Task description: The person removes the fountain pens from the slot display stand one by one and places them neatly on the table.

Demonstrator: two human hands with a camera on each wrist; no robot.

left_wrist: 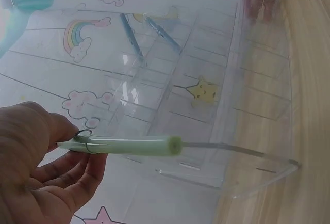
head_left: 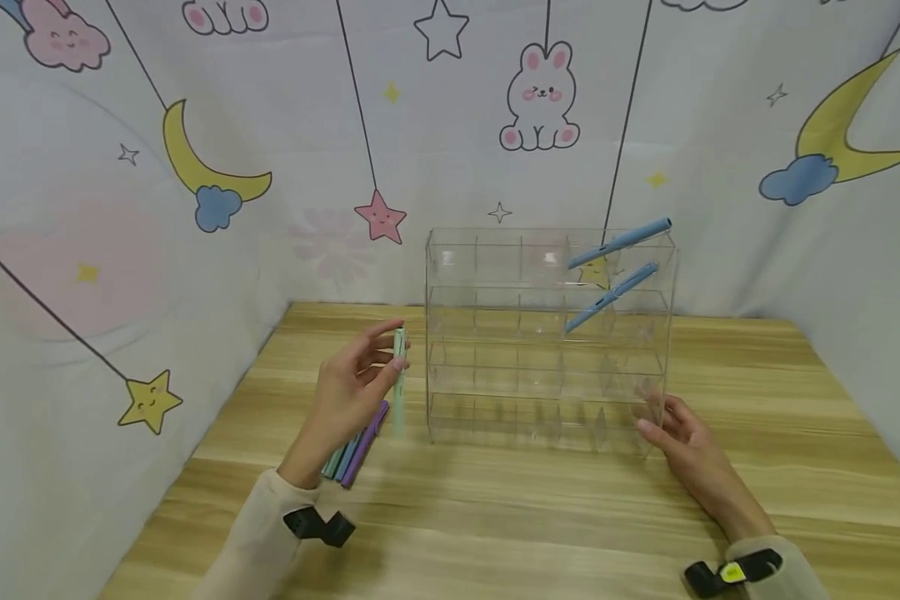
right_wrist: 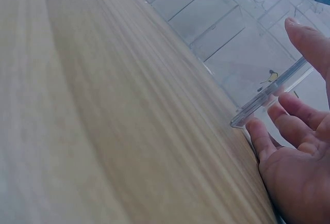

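Observation:
A pale green capped pen [head_left: 399,379] stands nearly upright in my left hand [head_left: 356,383], pinched between thumb and fingers near its top. The left wrist view shows its round green end [left_wrist: 175,145] pointing toward the clear acrylic organizer [head_left: 495,383]. My right hand [head_left: 693,458] holds the organizer's lower right side, with the thumb at the front edge and the fingers along the outer face. Two blue pens, an upper one [head_left: 622,242] and a lower one [head_left: 612,297], lean in right-hand compartments of the top two rows.
On the wooden table [head_left: 510,525], left of the organizer, lie a purple pen [head_left: 363,446] and blue and green pens, partly behind my left hand. A patterned cloth [head_left: 270,100] hangs behind and along both sides.

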